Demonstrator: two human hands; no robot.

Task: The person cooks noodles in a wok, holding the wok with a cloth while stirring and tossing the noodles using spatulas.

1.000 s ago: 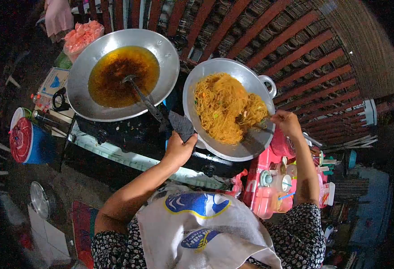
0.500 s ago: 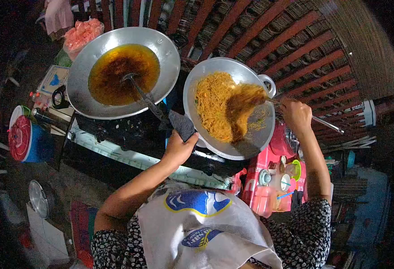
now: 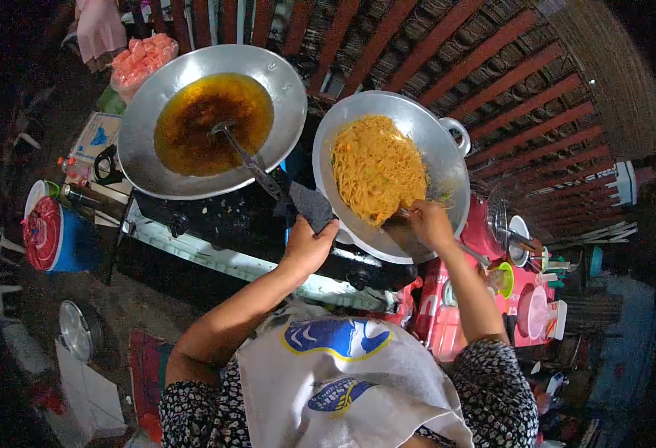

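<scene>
Noodles (image 3: 380, 168) lie heaped in the right-hand wok (image 3: 447, 175), mostly toward its left side. My right hand (image 3: 429, 225) is closed around the metal handle of a cooking spatula (image 3: 474, 254) at the near side of the noodles; its blade is hidden. My left hand (image 3: 309, 243) grips a dark grey cloth (image 3: 311, 207) against the near left rim of this wok. Whether a wok handle is inside the cloth cannot be seen. Left of it, a ladle (image 3: 246, 157) rests in the brown-yellow oil of a second wok (image 3: 137, 153).
Both woks sit on a black stove (image 3: 193, 213). A bag of pink crackers (image 3: 143, 60) stands behind the left wok, and a blue bucket (image 3: 78, 239) farther left. Cups and a green-rimmed container (image 3: 503, 278) stand to the right. A slatted red-brown fence (image 3: 447, 67) rises behind.
My right hand has moved left and nearer to me, from the wok's right rim to over its near side. The noodles are now gathered in one heap. My left hand keeps its grip.
</scene>
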